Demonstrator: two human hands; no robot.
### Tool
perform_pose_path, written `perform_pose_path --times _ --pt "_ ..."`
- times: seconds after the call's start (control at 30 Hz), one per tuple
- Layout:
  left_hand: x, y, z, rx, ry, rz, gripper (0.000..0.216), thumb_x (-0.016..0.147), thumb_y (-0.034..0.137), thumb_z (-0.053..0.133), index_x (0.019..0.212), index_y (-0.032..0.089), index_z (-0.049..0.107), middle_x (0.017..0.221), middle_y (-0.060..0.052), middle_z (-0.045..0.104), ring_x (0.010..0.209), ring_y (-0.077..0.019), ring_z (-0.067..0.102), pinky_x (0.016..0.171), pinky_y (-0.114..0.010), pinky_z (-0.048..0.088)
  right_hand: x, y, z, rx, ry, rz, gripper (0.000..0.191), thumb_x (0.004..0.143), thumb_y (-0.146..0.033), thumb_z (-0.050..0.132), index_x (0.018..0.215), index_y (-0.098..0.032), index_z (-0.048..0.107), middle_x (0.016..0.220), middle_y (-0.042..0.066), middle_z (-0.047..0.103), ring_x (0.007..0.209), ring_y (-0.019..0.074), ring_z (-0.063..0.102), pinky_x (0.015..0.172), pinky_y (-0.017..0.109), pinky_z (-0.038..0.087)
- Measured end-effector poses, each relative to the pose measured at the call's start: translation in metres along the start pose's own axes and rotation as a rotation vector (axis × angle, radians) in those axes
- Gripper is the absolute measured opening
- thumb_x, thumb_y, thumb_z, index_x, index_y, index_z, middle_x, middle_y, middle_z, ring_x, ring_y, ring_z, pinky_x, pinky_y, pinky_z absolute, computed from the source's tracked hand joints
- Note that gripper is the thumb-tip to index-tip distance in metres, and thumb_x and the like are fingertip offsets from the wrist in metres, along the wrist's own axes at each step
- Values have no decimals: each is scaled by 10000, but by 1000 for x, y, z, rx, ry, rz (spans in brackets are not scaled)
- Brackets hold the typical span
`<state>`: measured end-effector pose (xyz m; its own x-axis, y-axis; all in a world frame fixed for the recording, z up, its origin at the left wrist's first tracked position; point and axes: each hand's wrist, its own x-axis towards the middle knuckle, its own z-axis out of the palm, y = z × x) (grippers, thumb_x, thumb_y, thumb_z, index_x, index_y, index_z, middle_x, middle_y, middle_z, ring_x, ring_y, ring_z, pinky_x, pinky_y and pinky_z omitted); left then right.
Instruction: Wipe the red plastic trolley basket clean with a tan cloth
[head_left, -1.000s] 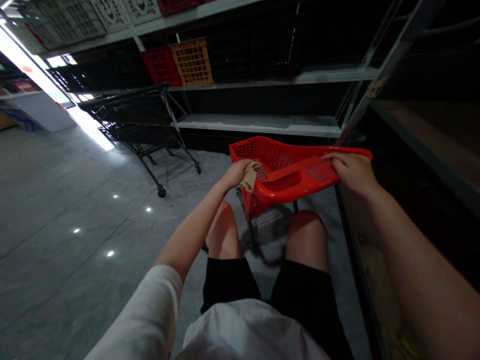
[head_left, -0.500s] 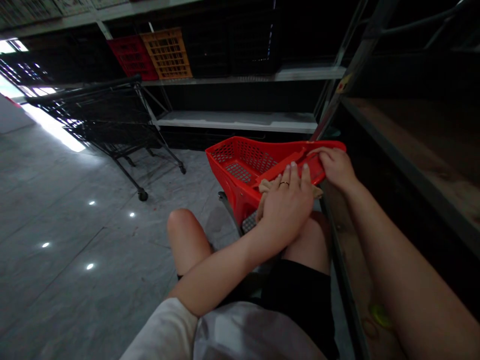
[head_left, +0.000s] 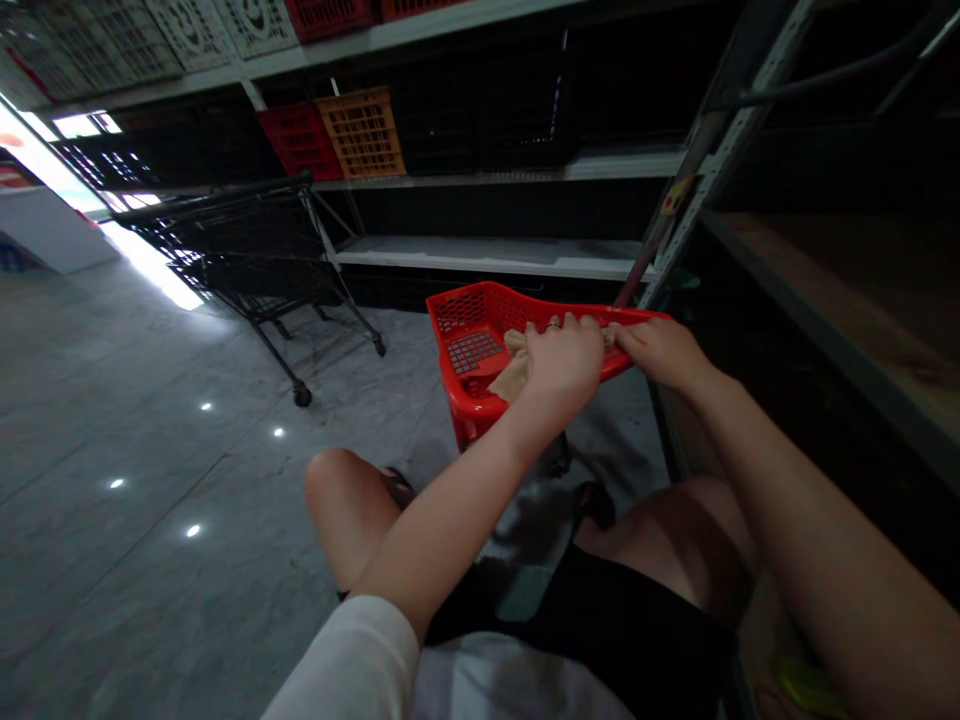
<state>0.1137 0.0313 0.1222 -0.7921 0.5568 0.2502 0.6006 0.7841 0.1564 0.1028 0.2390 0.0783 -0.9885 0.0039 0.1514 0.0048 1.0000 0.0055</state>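
A red plastic shopping basket (head_left: 474, 352) with perforated walls stands in front of my knees, with a dark caster visible beneath it. My left hand (head_left: 566, 355) presses a crumpled beige cloth (head_left: 511, 375) against the basket's near part. Its fingers are curled over the cloth, and a ring shows on one of them. At the basket's right end, my right hand (head_left: 660, 350) grips the red rim, thumb side towards the left hand. The cloth's far end reaches close to the right fingers; whether they touch it, I cannot tell.
A black wire shopping cart (head_left: 247, 240) on wheels stands to the left. Behind are metal shelves (head_left: 487, 255) with a red crate (head_left: 300, 140) and a yellow crate (head_left: 366, 132). A wooden-topped shelf (head_left: 847, 290) runs along my right side.
The basket has turned to a more level pose, away from my right knee, which has swung right. My left hand's flat fingers have curled over the cloth. The view has shifted slightly.
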Motion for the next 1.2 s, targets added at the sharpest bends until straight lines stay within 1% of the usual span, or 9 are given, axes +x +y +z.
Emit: perform_pose_path --times 0.1,0.33,0.43,0.53,0.63,0.87,1.03,1.1,1.2 --pt "9 6 3 -24 26 -34 382 1172 201 344 1272 112 702 1239 -178 802 1219 -292 775 1130 -527 557 2 -11 1 -110 46 178 579 1098 -323 311 1015 -136 853 1088 209 833 1047 346 780 822 392 535" --pt "19 16 20 -19 142 4 380 1160 144 341 1276 115 701 1208 -161 815 1128 -236 804 1113 -405 567 4 -28 6 -73 163 296 637 1078 -362 283 968 -124 863 1016 226 838 932 340 782 718 370 496" --pt "11 7 43 -24 272 124 389 1150 161 384 1379 137 698 1393 -170 771 1189 -239 787 1215 -430 514 2 -38 9 -77 211 279 621 1063 -370 310 913 -122 859 918 232 828 840 340 776 689 373 488" --pt "-3 -19 64 -59 381 288 460 1144 187 413 1550 213 628 1612 -101 640 1375 -227 706 1318 -443 435 0 -53 8 -60 228 279 652 1077 -378 296 881 -109 858 862 254 813 839 369 790 710 400 507" --pt "-17 -61 72 -79 387 375 443 1145 228 458 1532 310 658 1613 -46 638 1476 -223 638 1369 -509 368 0 -70 4 -46 215 294 676 1092 -387 285 929 -87 868 930 284 816 911 404 805 766 441 535" --pt "-37 -165 61 -31 510 97 310 1142 306 530 1346 306 765 1411 -81 780 1436 -254 663 1380 -571 291 7 -90 0 -55 198 204 643 1089 -395 316 1010 -100 882 955 265 825 901 380 806 776 438 538" --pt "-25 -210 30 -58 386 -34 315 1086 258 523 1300 233 753 1218 -76 821 1178 -262 749 1247 -475 456 9 -83 8 -32 248 152 586 1073 -393 360 1007 -118 873 908 256 820 869 378 791 749 428 512" --pt "-14 -218 16 -178 239 -40 334 1030 202 498 1230 221 766 1142 -63 826 1087 -249 758 1077 -394 555 6 -74 8 -15 239 147 567 1070 -393 372 995 -129 868 936 250 822 873 375 783 742 420 489" --pt "3 -215 3 -356 4 49 337 946 175 478 1067 213 791 1054 -38 830 977 -214 754 905 -307 568 0 -48 8 -37 175 146 491 1050 -371 419 988 -153 854 983 210 829 884 346 765 723 386 431"
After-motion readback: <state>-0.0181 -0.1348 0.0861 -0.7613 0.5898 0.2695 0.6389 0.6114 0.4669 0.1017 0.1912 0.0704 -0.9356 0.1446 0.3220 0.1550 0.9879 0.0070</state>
